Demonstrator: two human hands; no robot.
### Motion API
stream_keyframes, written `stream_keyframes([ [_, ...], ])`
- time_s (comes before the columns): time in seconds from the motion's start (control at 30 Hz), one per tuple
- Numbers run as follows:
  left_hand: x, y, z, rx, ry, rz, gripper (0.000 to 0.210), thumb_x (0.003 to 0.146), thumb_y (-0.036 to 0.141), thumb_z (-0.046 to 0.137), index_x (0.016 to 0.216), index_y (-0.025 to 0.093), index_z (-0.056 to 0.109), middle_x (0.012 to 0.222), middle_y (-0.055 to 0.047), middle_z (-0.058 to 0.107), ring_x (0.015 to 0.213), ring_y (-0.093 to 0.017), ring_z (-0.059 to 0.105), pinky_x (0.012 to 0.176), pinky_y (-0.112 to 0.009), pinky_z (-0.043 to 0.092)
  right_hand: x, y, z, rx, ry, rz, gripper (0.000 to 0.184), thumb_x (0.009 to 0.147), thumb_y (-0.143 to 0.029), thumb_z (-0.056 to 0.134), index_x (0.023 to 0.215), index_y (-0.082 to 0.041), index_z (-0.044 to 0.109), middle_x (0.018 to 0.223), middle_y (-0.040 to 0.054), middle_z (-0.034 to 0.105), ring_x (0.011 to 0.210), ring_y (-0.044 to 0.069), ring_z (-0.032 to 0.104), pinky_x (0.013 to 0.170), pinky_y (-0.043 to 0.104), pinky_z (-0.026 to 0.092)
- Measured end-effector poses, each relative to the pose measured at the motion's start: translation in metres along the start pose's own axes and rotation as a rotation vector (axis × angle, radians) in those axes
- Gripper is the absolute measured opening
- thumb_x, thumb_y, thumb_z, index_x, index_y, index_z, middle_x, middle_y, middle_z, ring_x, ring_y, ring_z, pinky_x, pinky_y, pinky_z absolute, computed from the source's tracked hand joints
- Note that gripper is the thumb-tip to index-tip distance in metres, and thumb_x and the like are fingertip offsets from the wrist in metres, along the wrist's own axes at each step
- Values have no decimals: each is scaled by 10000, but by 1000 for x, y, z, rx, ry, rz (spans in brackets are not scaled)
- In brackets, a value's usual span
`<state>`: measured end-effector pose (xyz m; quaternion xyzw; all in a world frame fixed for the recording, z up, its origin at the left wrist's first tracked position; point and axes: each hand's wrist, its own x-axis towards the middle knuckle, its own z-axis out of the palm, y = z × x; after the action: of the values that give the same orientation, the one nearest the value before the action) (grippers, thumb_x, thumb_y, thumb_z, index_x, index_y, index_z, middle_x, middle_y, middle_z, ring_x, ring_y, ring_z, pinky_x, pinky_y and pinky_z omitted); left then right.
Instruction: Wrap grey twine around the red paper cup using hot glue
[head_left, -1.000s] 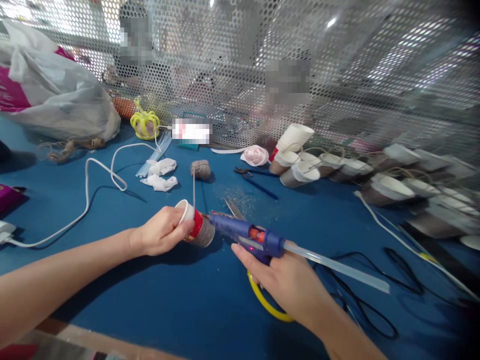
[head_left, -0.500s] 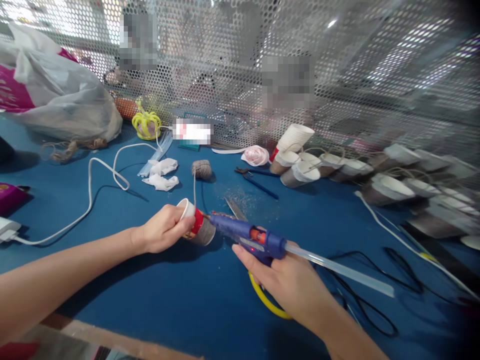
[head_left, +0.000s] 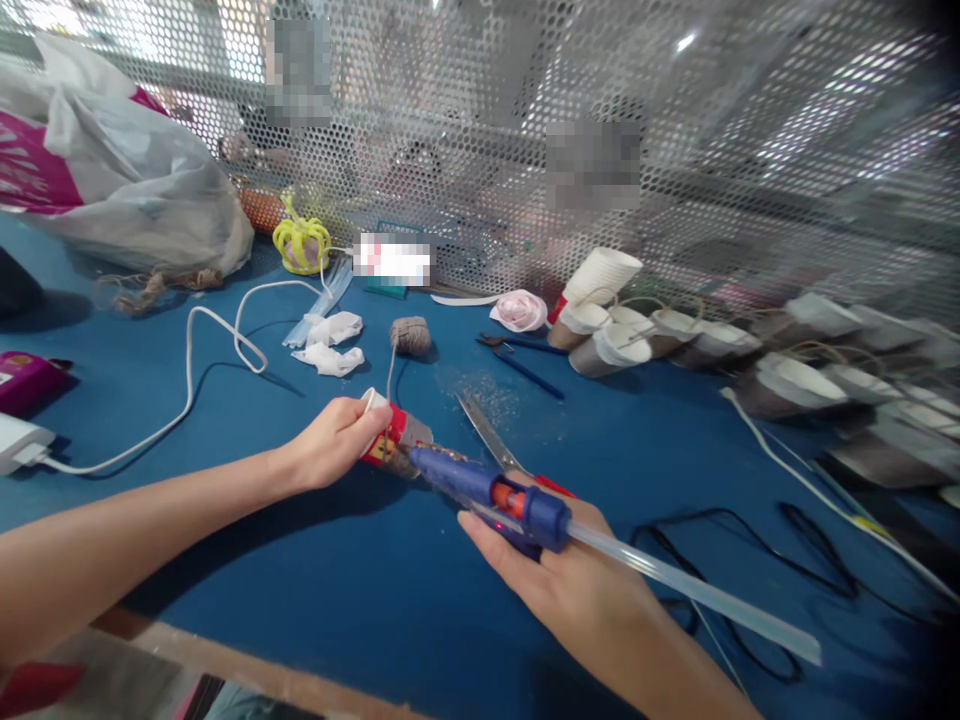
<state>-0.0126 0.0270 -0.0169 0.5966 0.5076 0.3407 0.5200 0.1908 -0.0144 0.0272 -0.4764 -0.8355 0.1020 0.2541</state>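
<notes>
My left hand is closed round the rim end of a tilted paper cup, red-printed and partly wrapped in grey twine. From the cup a strand runs up to a ball of grey twine. My right hand grips a blue hot glue gun, its nozzle at the cup's side; whether it touches I cannot tell. A long clear glue stick sticks out of the gun's back. Just behind the gun lie scissors, their handles partly hidden by it and my right hand.
Blue-handled pliers and a pale pink fabric rose lie farther back. Wrapped cups with handles stand at right. Black cord loops near my right arm. A white cable, white scraps and a plastic bag are at left.
The cup has turned in my left hand, with more of its red print and less twine facing me. The glue gun's nozzle has shifted slightly lower along the cup. The whole view has moved a little.
</notes>
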Motion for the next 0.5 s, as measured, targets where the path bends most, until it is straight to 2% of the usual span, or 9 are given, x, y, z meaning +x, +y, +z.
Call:
stream_keyframes([
  [0.27,2,3,1,-90,30,-27,347,765,386,367,640,105,529,560,21,465,517,-82,383,486,-186,312,-2,-1,4,77,-165,75,158,746,-313,510,621,-219,483,505,-42,520,437,101,500,419,202,414],
  [0.37,2,3,1,-122,24,-36,358,765,398,362,656,105,535,553,22,468,508,-85,388,488,-191,316,-1,-1,1,147,-193,168,151,731,-342,509,642,-220,518,537,-26,555,469,120,526,442,217,436],
  [0.5,0,2,-1,-98,39,-8,370,767,419,363,657,104,522,552,20,459,503,-83,376,482,-193,305,4,8,-8,323,-154,355,206,719,-397,510,724,-197,556,411,-50,492,340,109,459,359,222,407],
])
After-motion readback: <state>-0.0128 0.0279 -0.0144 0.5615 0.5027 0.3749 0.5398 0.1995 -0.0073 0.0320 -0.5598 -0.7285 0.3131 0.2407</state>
